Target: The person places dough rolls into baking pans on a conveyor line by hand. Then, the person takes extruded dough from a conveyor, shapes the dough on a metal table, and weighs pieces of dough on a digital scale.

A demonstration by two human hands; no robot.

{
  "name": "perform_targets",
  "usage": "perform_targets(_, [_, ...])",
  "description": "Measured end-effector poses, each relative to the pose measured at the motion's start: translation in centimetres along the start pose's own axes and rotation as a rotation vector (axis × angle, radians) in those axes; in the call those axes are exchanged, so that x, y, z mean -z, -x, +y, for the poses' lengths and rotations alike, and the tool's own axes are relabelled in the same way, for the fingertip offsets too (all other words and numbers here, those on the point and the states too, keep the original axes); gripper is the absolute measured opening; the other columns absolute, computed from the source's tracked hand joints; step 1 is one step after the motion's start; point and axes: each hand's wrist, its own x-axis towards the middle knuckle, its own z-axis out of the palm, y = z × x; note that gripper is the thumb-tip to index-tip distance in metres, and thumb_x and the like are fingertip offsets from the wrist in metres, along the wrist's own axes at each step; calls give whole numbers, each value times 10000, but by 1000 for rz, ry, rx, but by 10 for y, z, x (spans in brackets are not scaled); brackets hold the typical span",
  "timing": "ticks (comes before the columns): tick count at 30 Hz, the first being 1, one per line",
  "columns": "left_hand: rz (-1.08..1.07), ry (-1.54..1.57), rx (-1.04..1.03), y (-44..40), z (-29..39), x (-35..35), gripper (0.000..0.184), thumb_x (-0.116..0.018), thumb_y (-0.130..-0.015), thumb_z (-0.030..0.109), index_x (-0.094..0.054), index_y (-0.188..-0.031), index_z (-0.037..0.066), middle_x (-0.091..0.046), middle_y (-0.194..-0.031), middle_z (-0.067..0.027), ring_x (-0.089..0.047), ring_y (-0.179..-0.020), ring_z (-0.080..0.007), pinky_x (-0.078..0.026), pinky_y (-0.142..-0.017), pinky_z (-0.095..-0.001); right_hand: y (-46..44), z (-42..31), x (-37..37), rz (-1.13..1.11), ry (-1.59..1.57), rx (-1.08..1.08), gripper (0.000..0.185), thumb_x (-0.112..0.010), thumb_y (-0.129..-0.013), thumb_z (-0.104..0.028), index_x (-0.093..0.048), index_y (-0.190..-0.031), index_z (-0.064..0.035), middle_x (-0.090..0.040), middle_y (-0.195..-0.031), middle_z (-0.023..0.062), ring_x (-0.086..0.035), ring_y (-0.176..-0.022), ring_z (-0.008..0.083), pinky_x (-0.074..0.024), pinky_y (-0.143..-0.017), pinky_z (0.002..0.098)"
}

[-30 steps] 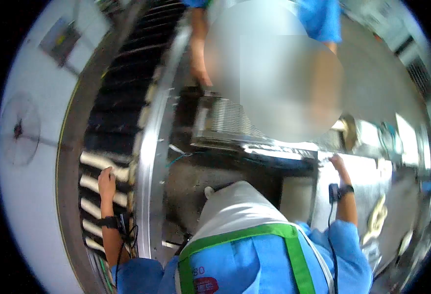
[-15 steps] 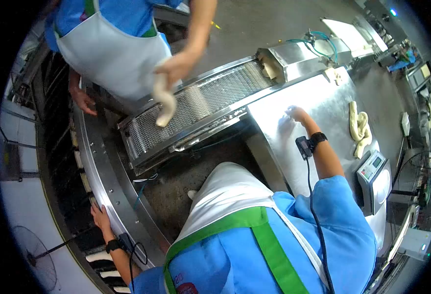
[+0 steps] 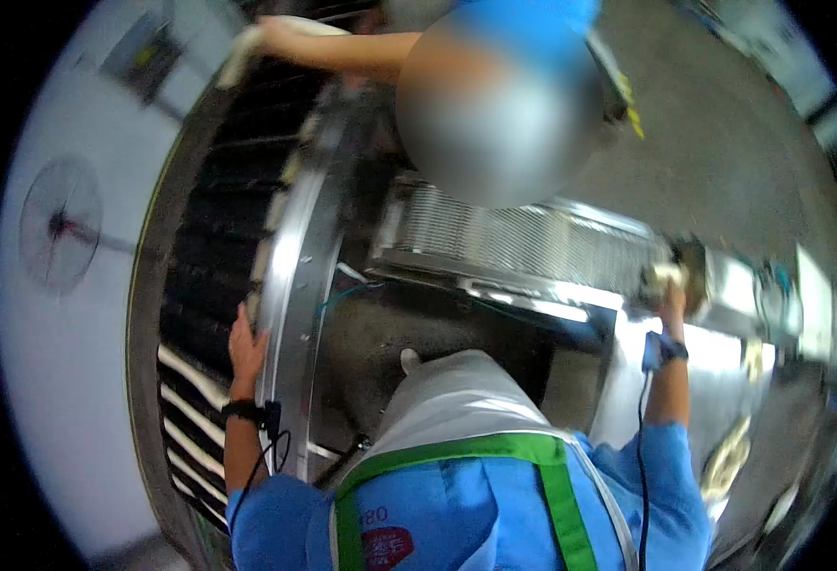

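Note:
My left hand (image 3: pixel 246 347) rests by the curved metal rail (image 3: pixel 290 252), fingers stretched and thumb apart, with nothing held. Just below it, several long pale dough strips (image 3: pixel 193 419) lie in the grooves of the black trays (image 3: pixel 211 238). My right hand (image 3: pixel 672 303) is at the right end of the wire-mesh conveyor (image 3: pixel 523 243), beside the metal hood. At its fingertips is a pale piece, apparently dough (image 3: pixel 664 274); blur hides whether my fingers grip it. A coiled dough piece (image 3: pixel 728 455) lies on the steel table (image 3: pixel 628 381).
Across the conveyor, a co-worker's arm (image 3: pixel 342 49) stretches over the trays, the hand at a long pale dough strip (image 3: pixel 240 57). A metal hood (image 3: pixel 730 283) covers the conveyor's right end. A fan (image 3: pixel 60 224) stands by the left wall.
The view has turned. My right hand has gone from over the steel table to the conveyor's hood end. The co-worker's dough strip has moved from above the conveyor to the trays.

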Motion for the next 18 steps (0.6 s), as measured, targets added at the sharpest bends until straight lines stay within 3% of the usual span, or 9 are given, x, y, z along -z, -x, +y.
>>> perform_targets(2, [23,-54,-51,19,-18,0,624,-524,-707,119,-184,-1223,30,-374,-1110,-210,-382,-986,-345,-293,-840,-379,6,-11,13,-41,216,30,270,-481,-741,-252,-474,-948,-80,-547,-707,108,-537,-640,214,-436,-544,310])
perform_targets(4, [-45,29,61,30,-29,7,606,-518,-719,131,-191,-1220,30,-393,-1087,-210,-393,-974,-336,-306,-825,-381,6,-25,17,-64,303,55,303,-469,-745,-264,-466,-993,-91,-555,-714,125,-551,-666,242,-448,-579,331])
perform_targets(6, [-12,17,84,42,-41,10,602,-518,-721,145,-196,-1220,41,-403,-1077,-208,-399,-967,-334,-314,-815,-383,-26,55,-62,113,-154,210,361,-497,-709,-399,-527,-937,-120,-566,-692,136,-551,-632,262,-419,-559,355])
perform_targets(8, [21,-3,94,63,-44,12,597,-518,-724,158,-202,-1219,51,-414,-1067,-206,-405,-960,-331,-322,-806,-386,15,-27,14,-28,358,144,283,-450,-747,-353,-544,-834,-100,-559,-648,136,-553,-651,265,-418,-556,360])
perform_targets(12, [53,44,282,86,-42,23,484,-470,-755,194,-286,-1187,75,-477,-989,-194,-457,-878,-329,-350,-771,-384,25,-46,16,8,484,218,323,-407,-769,-324,-536,-772,-28,-553,-589,119,-554,-568,280,-416,-497,367])
perform_targets(14, [31,156,402,90,-38,32,432,-454,-765,201,-335,-1161,77,-497,-964,-185,-473,-849,-326,-359,-758,-381,32,-47,21,65,402,330,311,-410,-773,-309,-530,-769,-22,-551,-586,115,-552,-568,265,-413,-489,354])
perform_targets(16, [-33,169,723,91,-33,42,325,-429,-777,191,-427,-1076,62,-520,-933,-166,-492,-811,-314,-371,-739,-367,52,-51,33,162,233,528,289,-417,-780,-279,-519,-763,-10,-546,-581,106,-548,-569,236,-405,-472,327])
perform_targets(17, [-36,169,728,93,-38,38,325,-429,-777,191,-427,-1076,62,-520,-933,-166,-492,-811,-314,-371,-739,-367,58,-50,35,209,145,625,277,-420,-784,-263,-513,-760,-3,-543,-578,101,-546,-569,221,-401,-464,314])
perform_targets(18, [151,87,576,94,-43,34,295,-428,-776,183,-448,-1043,58,-516,-943,-154,-487,-826,-306,-368,-744,-362,60,-43,29,206,147,629,277,-420,-784,-263,-513,-760,-3,-543,-578,101,-546,-569,221,-401,-464,314])
